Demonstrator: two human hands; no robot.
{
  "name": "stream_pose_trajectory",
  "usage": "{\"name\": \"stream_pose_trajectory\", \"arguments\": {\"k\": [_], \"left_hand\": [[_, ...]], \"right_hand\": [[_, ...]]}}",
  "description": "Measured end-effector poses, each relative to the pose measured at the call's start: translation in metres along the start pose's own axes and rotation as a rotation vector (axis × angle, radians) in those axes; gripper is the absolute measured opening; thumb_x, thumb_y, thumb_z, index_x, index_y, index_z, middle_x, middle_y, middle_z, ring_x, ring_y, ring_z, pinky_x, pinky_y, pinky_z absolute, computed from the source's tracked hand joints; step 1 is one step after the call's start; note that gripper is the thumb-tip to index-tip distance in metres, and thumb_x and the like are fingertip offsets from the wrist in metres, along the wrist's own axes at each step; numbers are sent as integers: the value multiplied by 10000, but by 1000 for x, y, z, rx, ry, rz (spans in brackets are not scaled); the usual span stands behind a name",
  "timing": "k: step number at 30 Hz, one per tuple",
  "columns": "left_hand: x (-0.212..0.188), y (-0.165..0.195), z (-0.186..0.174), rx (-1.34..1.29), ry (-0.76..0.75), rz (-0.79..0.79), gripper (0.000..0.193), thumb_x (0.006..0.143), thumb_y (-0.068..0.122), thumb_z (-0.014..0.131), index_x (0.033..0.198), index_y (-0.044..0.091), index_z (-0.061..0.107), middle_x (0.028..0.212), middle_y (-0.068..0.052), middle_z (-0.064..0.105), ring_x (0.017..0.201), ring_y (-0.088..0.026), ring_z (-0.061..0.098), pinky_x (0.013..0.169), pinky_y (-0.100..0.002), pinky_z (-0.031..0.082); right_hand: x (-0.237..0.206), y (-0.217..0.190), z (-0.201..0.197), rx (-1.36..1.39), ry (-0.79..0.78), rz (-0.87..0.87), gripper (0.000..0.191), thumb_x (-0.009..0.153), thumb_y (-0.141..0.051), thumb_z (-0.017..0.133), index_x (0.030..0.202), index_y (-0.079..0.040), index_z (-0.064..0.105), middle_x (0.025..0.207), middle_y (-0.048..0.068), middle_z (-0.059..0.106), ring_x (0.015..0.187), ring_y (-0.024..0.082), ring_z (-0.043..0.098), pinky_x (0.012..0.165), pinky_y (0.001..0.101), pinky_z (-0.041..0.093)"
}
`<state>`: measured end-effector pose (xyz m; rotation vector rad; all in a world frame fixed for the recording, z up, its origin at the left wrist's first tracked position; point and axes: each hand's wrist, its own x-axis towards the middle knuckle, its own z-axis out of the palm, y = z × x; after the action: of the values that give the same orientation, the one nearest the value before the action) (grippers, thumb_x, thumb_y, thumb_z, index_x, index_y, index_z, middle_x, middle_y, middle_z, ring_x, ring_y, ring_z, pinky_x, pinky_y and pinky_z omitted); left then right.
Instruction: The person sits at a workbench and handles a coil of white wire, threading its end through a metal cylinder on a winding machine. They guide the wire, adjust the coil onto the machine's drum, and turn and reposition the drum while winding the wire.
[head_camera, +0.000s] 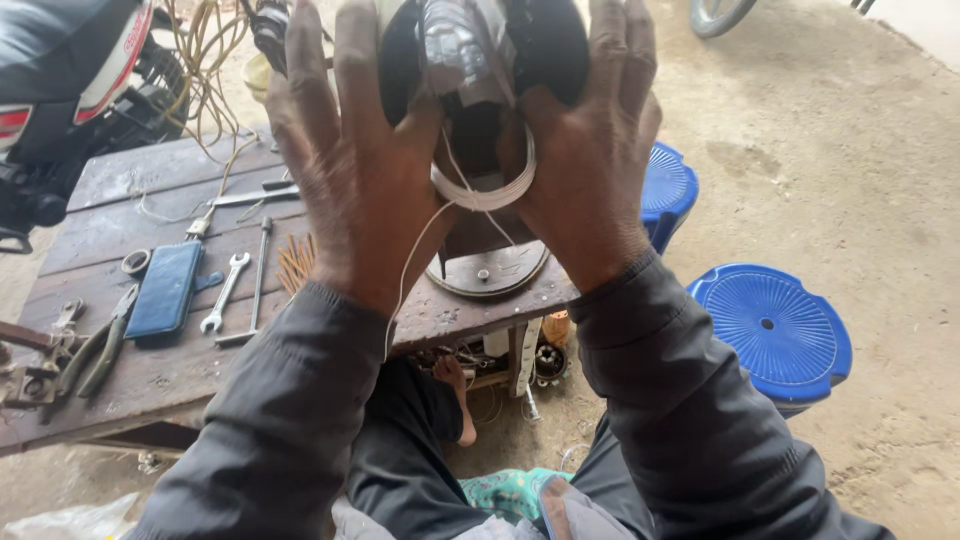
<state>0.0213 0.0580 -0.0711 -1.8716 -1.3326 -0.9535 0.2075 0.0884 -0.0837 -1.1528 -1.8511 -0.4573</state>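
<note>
Both hands are raised close to the camera and clasp a dark round motor (480, 60) from either side. The left hand (350, 160) has its fingers spread up the left flank of the motor, thumb tucked toward the middle. The right hand (590, 150) mirrors it on the right. So each grip is holding the motor, palms pressing inward. A loop of white cord (485, 190) runs under the motor between the two thumbs, and one loose end (405, 270) hangs down past the left wrist.

Judging from this, the work is binding or lacing with the cord. To do it well, I would keep the palms steady on the motor so it cannot turn, and let only the thumbs work the loop. The cord should stay taut and lie flat, with no crossed turns. The hanging end should be kept free of the sleeve, or it may snag.

Below the motor stands a round metal base (488, 268) on the near edge of the wooden counter (150, 380). Left of the base lie a spanner (224, 292), a blue phone (165, 288) and pliers (98, 345). Right of the base, on the dirt floor, stand two blue stools (772, 330).
</note>
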Motion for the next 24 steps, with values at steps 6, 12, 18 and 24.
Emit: {"name": "stream_pose_trajectory", "arguments": {"k": [6,12,18,24], "left_hand": [[-6,-5,-13,-90,-81,63,369,1025,257,785,1379,162,742,1619,-225,212,1536,-483,159,1221,-660,281],[4,-30,-40,-194,-261,183,362,919,297,861,1229,138,764,1642,-248,231,1539,-509,231,1249,-632,326],[13,-42,-50,-211,-236,313,322,1006,279,897,1284,156,790,1654,-232,274,1556,-471,320,1251,-579,413],[15,-32,-52,-114,-256,272,300,1036,302,819,1296,153,798,1616,-262,333,1511,-475,344,1165,-627,393]], "right_hand": [[-1,0,-1,28,52,-55,195,975,-220,781,982,-28,746,1599,324,271,1533,537,255,1126,620,455],[1,-2,-7,39,50,-85,174,1009,-176,787,1054,-14,741,1539,279,355,1479,486,354,1052,580,473],[-1,-13,-27,-14,12,-66,211,1106,-241,735,1155,-38,766,1588,305,276,1517,540,252,1208,662,351],[-7,-20,-30,-80,-43,-10,264,1095,-263,693,1049,-3,705,1581,354,252,1519,584,202,1229,725,302]]}}
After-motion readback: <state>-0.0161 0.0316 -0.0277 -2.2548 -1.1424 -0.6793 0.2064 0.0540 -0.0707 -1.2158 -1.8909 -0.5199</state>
